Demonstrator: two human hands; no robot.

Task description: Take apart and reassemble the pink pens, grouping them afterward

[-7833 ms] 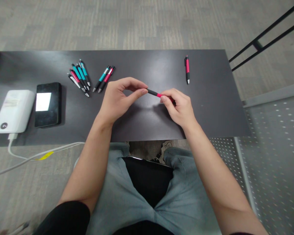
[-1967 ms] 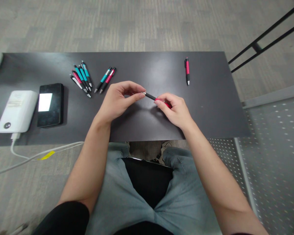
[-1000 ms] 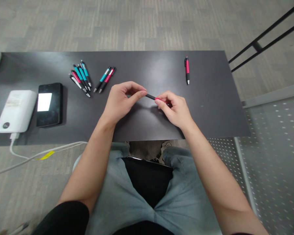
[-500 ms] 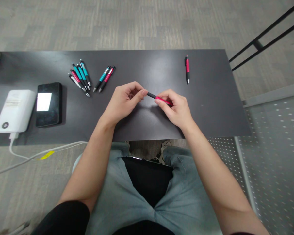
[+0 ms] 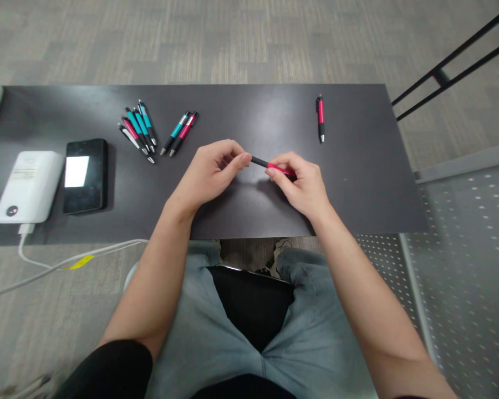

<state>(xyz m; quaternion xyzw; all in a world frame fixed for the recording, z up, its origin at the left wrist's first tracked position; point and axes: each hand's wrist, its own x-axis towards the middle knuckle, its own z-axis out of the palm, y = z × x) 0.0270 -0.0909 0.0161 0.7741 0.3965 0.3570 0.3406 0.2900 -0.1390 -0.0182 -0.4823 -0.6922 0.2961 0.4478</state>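
Note:
A red pen with a black grip (image 5: 260, 162) is held between my two hands, above the near half of the dark table (image 5: 370, 183). My left hand (image 5: 220, 170) pinches its tip end between thumb and forefinger, hiding the tip. Closed round the red barrel is my right hand (image 5: 298, 180), its thumb lying along the near side. Farther off on the right, a second red pen (image 5: 320, 117) lies alone with its tip toward me. Left of my left hand, a blue pen (image 5: 175, 133) and another red pen (image 5: 184, 133) lie side by side.
At the left, several pens (image 5: 138, 132) in blue, red and white lie fanned out. Nearer me are a black device with a lit screen (image 5: 85, 176) and a white power bank (image 5: 30, 187) with a cable (image 5: 70, 258) hanging over the front edge. A perforated panel (image 5: 474, 238) stands right.
Both hands keep nearly the same hold on the red pen. The whole view has shifted very slightly; the pens on the table have not moved.

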